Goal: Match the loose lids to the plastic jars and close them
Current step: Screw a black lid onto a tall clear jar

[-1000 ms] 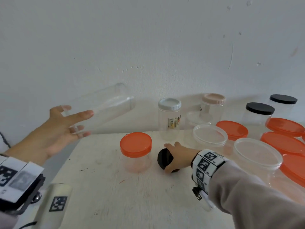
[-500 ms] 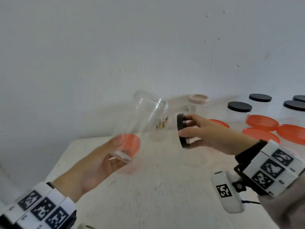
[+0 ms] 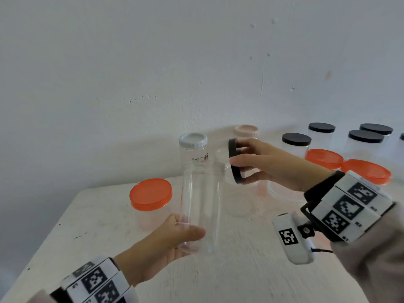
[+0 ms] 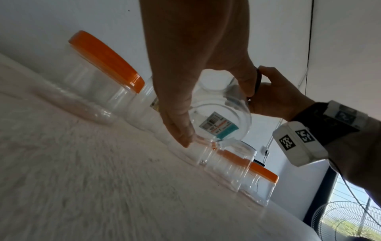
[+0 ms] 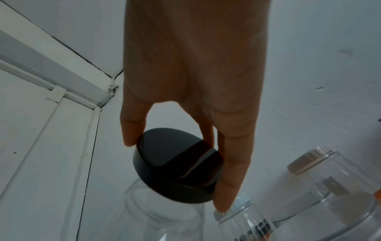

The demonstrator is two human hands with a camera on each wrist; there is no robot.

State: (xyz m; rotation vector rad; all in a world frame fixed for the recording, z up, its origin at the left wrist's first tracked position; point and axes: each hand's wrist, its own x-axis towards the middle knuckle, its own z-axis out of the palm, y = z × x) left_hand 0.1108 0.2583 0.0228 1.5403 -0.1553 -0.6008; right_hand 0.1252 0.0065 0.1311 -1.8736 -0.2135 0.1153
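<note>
My left hand (image 3: pixel 175 235) grips the base of a tall clear jar (image 3: pixel 202 200), held above the table and tilted with its open mouth up and to the right. In the left wrist view the jar (image 4: pixel 220 120) shows a barcode sticker on its bottom. My right hand (image 3: pixel 251 162) holds a black lid (image 3: pixel 234 160) on edge by its rim, right at the jar's mouth. The right wrist view shows the black lid (image 5: pixel 175 166) between thumb and fingers, just above the jar's open mouth (image 5: pixel 156 210).
An orange-lidded jar (image 3: pixel 150 202) stands at the left of the white table (image 3: pixel 240 276). Behind are a white-capped jar (image 3: pixel 193 147) and a pink-capped jar (image 3: pixel 246 131). Black-lidded jars (image 3: pixel 296 143), orange lids (image 3: pixel 323 158) and open tubs crowd the right.
The right hand picked the black lid off the table and raised it to the jar's mouth. The left hand brought the jar in from the left and tilted it more upright.
</note>
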